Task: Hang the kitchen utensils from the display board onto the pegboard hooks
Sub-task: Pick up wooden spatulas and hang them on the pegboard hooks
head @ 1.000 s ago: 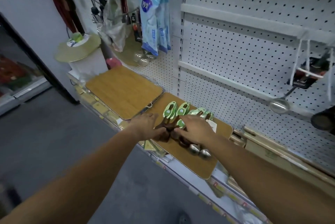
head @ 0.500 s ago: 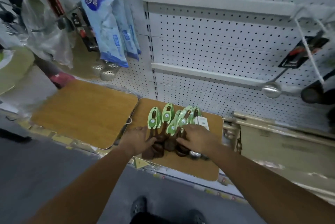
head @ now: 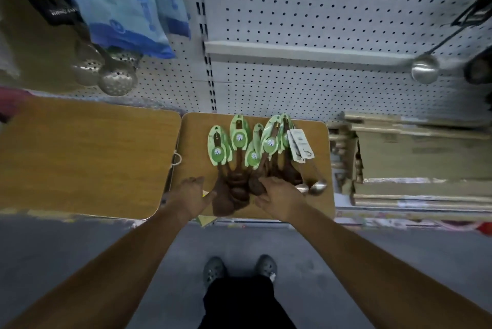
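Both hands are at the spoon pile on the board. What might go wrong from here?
1. The wooden spoons overlap in a fan; lifted together by the left hand and right hand, some may slip out.
2. The metal spoons lie near the front edge of the board; a nudge might send them to the floor.
3. The green cards are bunched and may snag each other.

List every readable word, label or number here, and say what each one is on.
Nothing here can be read with certainty.
Black package: white lettering, too blurred to read.
Blue packs: printing, blurred beyond reading.
Green cards on the wooden spoons: round logo, too small.
White tags: print too small.
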A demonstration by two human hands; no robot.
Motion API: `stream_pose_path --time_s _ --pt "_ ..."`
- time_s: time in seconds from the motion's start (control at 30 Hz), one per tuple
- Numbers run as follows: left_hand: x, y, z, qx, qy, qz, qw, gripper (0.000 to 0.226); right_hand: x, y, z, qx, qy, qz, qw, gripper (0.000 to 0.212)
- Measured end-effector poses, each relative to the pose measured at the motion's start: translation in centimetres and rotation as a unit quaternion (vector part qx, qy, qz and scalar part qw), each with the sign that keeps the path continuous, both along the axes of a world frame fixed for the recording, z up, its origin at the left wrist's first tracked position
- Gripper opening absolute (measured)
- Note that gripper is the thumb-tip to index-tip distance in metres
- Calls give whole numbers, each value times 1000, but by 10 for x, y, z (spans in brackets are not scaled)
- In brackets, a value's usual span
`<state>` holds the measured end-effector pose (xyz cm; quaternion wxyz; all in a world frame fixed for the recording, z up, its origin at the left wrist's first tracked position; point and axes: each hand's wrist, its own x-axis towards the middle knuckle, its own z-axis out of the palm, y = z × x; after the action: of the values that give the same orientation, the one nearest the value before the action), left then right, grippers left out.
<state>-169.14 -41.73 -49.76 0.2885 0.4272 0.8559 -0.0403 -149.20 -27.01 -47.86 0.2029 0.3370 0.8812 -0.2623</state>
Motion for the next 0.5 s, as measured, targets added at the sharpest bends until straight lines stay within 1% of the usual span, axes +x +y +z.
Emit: stream_pose_path --time_s 0.13,0.23,0.3,0.37,0.47,0.5 --pt "-6 10 -41 6 -42 64 997 62 -25 12 -32 -8 21 -4 1000 51" --pt "-9 23 -72 26 -65 86 994 61 -50 22 -58 22 19 26 999 46" --pt "-9 30 -87 31 -59 84 994 59 -70 28 -74 28 20 34 999 40" --pt "-12 37 -100 34 -56 70 995 55 -88 32 -90 23 25 35 999 40" --pt "-18 43 -124 62 -63 45 995 42 -103 37 -115 12 30 31 999 39" --pt "-20 45 -131 61 -60 46 995 43 -107 39 -122 14 27 34 999 41"
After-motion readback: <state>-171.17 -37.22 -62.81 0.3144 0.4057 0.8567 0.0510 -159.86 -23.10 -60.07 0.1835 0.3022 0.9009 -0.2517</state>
